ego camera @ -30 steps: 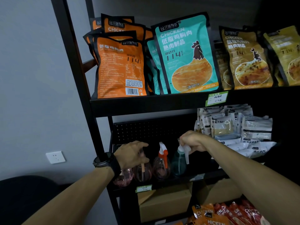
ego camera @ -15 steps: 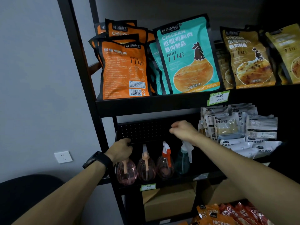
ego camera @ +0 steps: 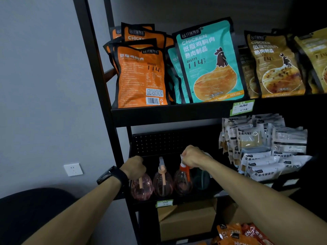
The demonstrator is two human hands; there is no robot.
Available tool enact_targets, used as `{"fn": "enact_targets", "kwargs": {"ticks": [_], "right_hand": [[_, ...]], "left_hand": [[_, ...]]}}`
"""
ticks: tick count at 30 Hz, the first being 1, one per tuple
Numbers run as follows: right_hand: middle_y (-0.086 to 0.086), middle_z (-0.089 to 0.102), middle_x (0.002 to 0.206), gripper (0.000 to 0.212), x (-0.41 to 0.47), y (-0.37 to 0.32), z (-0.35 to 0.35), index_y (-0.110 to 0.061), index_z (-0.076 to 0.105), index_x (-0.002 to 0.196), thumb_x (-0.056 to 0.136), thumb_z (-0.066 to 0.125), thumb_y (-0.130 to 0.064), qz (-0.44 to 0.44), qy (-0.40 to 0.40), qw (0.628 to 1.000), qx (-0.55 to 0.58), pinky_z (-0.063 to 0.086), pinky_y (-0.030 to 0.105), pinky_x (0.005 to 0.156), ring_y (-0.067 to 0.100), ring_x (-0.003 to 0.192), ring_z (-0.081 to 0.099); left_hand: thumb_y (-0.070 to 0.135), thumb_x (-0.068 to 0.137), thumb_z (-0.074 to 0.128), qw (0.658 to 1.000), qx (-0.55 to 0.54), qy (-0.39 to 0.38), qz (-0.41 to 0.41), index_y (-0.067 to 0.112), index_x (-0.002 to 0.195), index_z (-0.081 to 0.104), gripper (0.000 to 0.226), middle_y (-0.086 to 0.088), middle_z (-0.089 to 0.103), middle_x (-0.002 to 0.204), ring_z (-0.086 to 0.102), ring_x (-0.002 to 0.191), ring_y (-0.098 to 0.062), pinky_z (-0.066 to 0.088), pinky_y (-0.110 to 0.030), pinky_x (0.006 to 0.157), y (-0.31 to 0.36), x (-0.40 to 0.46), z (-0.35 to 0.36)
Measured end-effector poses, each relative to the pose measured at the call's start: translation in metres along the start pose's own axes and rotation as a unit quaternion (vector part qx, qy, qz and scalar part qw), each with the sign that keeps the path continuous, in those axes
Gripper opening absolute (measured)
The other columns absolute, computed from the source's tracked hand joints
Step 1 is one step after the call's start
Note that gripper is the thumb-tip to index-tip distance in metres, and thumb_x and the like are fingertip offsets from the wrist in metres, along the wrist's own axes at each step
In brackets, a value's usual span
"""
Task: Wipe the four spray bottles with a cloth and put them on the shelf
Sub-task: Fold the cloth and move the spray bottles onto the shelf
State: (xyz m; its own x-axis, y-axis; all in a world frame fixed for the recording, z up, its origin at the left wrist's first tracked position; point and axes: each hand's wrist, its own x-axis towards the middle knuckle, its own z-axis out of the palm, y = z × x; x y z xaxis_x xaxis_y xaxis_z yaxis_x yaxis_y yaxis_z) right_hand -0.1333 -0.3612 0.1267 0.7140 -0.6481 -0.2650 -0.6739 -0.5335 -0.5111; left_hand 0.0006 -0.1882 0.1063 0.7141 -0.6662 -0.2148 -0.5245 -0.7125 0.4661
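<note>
Both grips are curled on sprayer heads: the left hand (ego camera: 134, 166), with a black watch (ego camera: 110, 174) on its wrist, is clamped on the top of the leftmost clear pink round spray bottle (ego camera: 141, 189), and the right hand (ego camera: 193, 157) is closed round the white-and-orange head of the third pink bottle (ego camera: 183, 183). Between them a second pink bottle with a peach trigger (ego camera: 162, 181) is left untouched. A dark teal bottle (ego camera: 201, 179) is seen at the right end of the row, largely hidden behind the right forearm. All four are stood upright, side by side, on the black metal shelf (ego camera: 177, 200), in front of a perforated black back panel (ego camera: 155, 142). Just to their right the same level is crowded with white snack packets (ego camera: 261, 149). Overhead, the next level is lined with orange pouches (ego camera: 139, 75), a teal chicken pouch (ego camera: 209, 62) and brown pouches (ego camera: 274, 66), close above the hands. A cardboard box (ego camera: 187, 221) is kept below. A white wall socket (ego camera: 73, 169) is set on the grey wall at left.
</note>
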Motion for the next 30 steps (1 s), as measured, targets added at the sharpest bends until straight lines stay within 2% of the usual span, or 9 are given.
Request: {"fn": "enact_targets", "kwargs": {"ticks": [3, 6, 10, 14, 17, 18, 21, 25, 30], "right_hand": [[0.015, 0.070, 0.101, 0.010, -0.001, -0.002, 0.000, -0.006, 0.067, 0.080, 0.086, 0.059, -0.004, -0.002, -0.004, 1.000, -0.007, 0.049, 0.026, 0.070, 0.025, 0.094, 0.068], [0.014, 0.068, 0.104, 0.021, -0.006, -0.010, 0.000, -0.004, 0.067, 0.105, 0.093, 0.053, -0.012, -0.037, 0.049, 0.998, -0.013, 0.049, 0.025, 0.066, 0.024, 0.093, 0.066], [0.011, 0.061, 0.129, 0.037, -0.016, -0.033, 0.008, -0.010, 0.058, 0.130, 0.095, 0.054, -0.023, -0.125, 0.093, 0.986, 0.059, 0.049, 0.033, 0.095, 0.025, 0.115, 0.060], [0.009, 0.068, 0.115, 0.032, -0.021, -0.047, 0.026, -0.006, 0.066, 0.116, 0.091, 0.060, -0.026, -0.104, 0.015, 0.994, 0.034, 0.050, 0.031, 0.091, 0.022, 0.107, 0.063], [-0.001, 0.066, 0.080, 0.015, -0.020, -0.047, 0.035, -0.012, 0.065, 0.085, 0.090, 0.061, -0.024, -0.096, -0.010, 0.995, 0.007, 0.038, 0.019, 0.053, 0.010, 0.068, 0.058], [-0.003, 0.059, 0.072, 0.018, -0.020, -0.047, 0.036, -0.013, 0.061, 0.077, 0.091, 0.061, -0.024, -0.092, -0.010, 0.996, 0.002, 0.032, 0.019, 0.048, 0.007, 0.060, 0.052], [-0.004, 0.053, 0.067, 0.021, -0.018, -0.048, 0.038, -0.014, 0.058, 0.071, 0.090, 0.063, -0.021, -0.089, -0.009, 0.996, -0.003, 0.030, 0.019, 0.047, 0.004, 0.056, 0.047], [-0.003, 0.055, 0.070, 0.012, -0.018, -0.048, 0.037, -0.008, 0.069, 0.088, 0.090, 0.062, -0.018, -0.099, -0.011, 0.995, -0.014, 0.028, 0.016, 0.050, 0.009, 0.062, 0.050], [-0.003, 0.053, 0.070, 0.010, -0.019, -0.049, 0.037, -0.012, 0.062, 0.081, 0.089, 0.062, -0.017, -0.098, -0.005, 0.995, -0.021, 0.029, 0.017, 0.047, 0.008, 0.060, 0.048]], "left_hand": [[0.006, 0.094, 0.049, 1.000, 0.023, 0.002, 0.009, 0.006, 0.095, 0.059, 0.010, -0.009, 0.059, 0.103, 0.057, 0.093, -0.021, 0.043, -0.022, 0.071, 0.000, 0.002, -0.001], [0.005, 0.091, 0.053, 0.999, 0.036, 0.015, 0.015, 0.005, 0.089, 0.059, 0.006, -0.008, 0.060, 0.096, 0.057, 0.087, -0.021, 0.042, -0.019, 0.058, 0.002, 0.005, -0.006], [0.008, 0.090, 0.056, 0.998, 0.058, 0.028, 0.027, 0.006, 0.084, 0.060, 0.008, -0.011, 0.063, 0.097, 0.059, 0.088, -0.023, 0.041, -0.021, 0.060, 0.006, 0.004, -0.015], [0.012, 0.088, 0.063, 0.997, 0.072, 0.014, 0.025, 0.000, 0.098, 0.071, 0.018, -0.010, 0.068, 0.099, 0.064, 0.090, -0.022, 0.041, -0.018, 0.053, 0.003, 0.001, -0.014], [0.015, 0.086, 0.064, 0.997, 0.078, 0.010, 0.029, -0.001, 0.096, 0.072, 0.020, -0.011, 0.070, 0.096, 0.061, 0.084, -0.019, 0.042, -0.018, 0.052, 0.000, -0.001, -0.013], [0.016, 0.086, 0.064, 0.996, 0.080, 0.012, 0.031, -0.001, 0.096, 0.072, 0.021, -0.011, 0.069, 0.096, 0.060, 0.083, -0.018, 0.042, -0.019, 0.054, 0.000, -0.002, -0.013], [0.016, 0.086, 0.063, 0.996, 0.083, 0.020, 0.035, -0.002, 0.096, 0.071, 0.021, -0.011, 0.068, 0.095, 0.059, 0.083, -0.019, 0.045, -0.023, 0.061, -0.004, -0.001, -0.010], [0.015, 0.087, 0.064, 0.996, 0.082, 0.020, 0.041, 0.000, 0.095, 0.070, 0.019, -0.010, 0.066, 0.093, 0.063, 0.087, -0.022, 0.046, -0.025, 0.063, -0.006, 0.000, -0.009], [0.016, 0.087, 0.066, 0.995, 0.086, 0.026, 0.048, 0.000, 0.092, 0.070, 0.018, -0.009, 0.065, 0.091, 0.063, 0.084, -0.022, 0.047, -0.025, 0.063, -0.006, -0.001, -0.009]]}}
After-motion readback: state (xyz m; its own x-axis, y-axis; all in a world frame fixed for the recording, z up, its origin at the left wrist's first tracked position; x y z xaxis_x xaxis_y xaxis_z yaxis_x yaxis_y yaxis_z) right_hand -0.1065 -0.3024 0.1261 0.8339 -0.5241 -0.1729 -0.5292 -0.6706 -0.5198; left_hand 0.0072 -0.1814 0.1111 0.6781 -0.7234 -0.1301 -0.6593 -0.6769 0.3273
